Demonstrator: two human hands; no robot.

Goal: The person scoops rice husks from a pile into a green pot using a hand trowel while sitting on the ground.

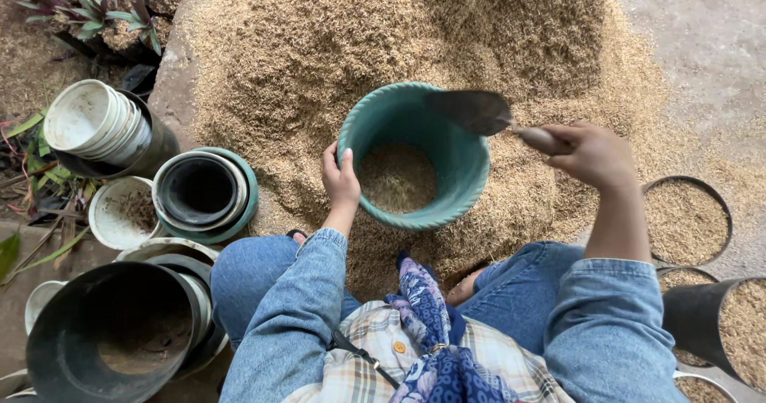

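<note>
Husks in a tan heap [415,28] surround a green pot [467,175], partly filled and standing before the person's knees. Left hand [341,178] clasps the pot's near rim, fingers curled over it. Right hand [594,154] is closed around the handle of a trowel [479,112], its dark blade above the pot's mouth. Nested empty pots [199,191], white, black and green, lie at left; black pots filled with husk [686,219] stand at right.

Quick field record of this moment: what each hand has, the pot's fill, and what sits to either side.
left hand: grips rim of green pot
right hand: holds trowel over the pot
pot fill: partly filled with husk
ground: husk pile
person's left: stacked empty pots
person's right: husk-filled black pots
</note>
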